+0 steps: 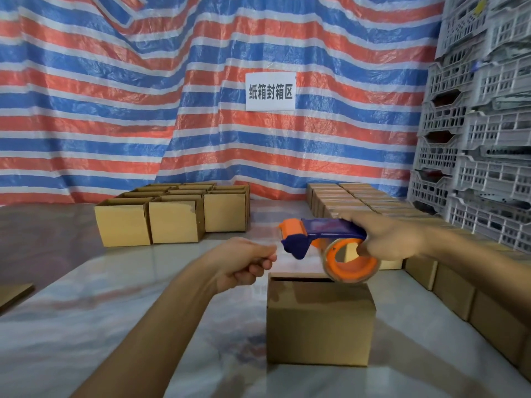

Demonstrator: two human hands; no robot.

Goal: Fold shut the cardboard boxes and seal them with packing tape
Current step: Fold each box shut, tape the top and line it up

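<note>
**Item 1: cardboard box** [319,320]. Loc: counter [115,326], near-centre, standing alone, just below the dispenser. Top flaps folded down, dark gap showing at far edge. Handling (est.): light, thin corrugated; walls stiff at the edges but the top will dent if pressed mid-flap. Hold by the side walls or press flat beside the seam. Contents not visible.

**Item 2: tape dispenser** [321,231], blue body w/ orange roller, carrying tape roll [352,265] on an orange core. Held in the air above the box's far edge. Hard plastic; grip at the handle. Cutter end prob. sharp; clear tape sticks to itself.

**Hands.** Right hand [393,239]: fingers wrapped on the dispenser handle. Left hand [244,262]: fingers curled closed, thumb to forefinger, just beside the dispenser's front. Can't make out any tape end in that pinch.

**Stock.** Open boxes [172,219] toward far-left corner. Closed boxes [344,196] at far right, w/ a row of boxes [459,288] along the right edge.

**Writing.** White sign [270,91] on striped tarp [115,110] reads "纸箱封箱区". No brand legible on boxes or dispenser.
</note>
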